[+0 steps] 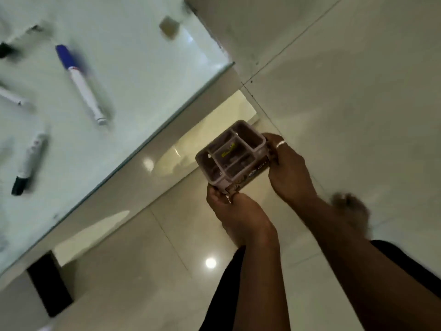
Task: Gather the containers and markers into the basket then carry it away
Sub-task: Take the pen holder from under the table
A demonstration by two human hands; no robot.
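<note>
A: Grey basket (249,126) — where?
B: Held over the tiled floor (358,91), just off the glass table (143,80) edge.
A: Hands?
B: Left hand (229,206) gripping the near corner, right hand (290,170) curled round the far side.
A: Markers?
B: Blue-capped marker (82,84) and black-capped marker (29,163) lying on the glass.

glass table (148,75) | blue-capped marker (82,86) | black-capped marker (29,163) | brownish block (170,27)

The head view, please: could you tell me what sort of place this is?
Probably an office or classroom, indoors: a blue-capped marker and others lie on a glass tabletop, and the floor is glossy pale tile. The left hand and right hand hold a small divided basket above it.
</note>
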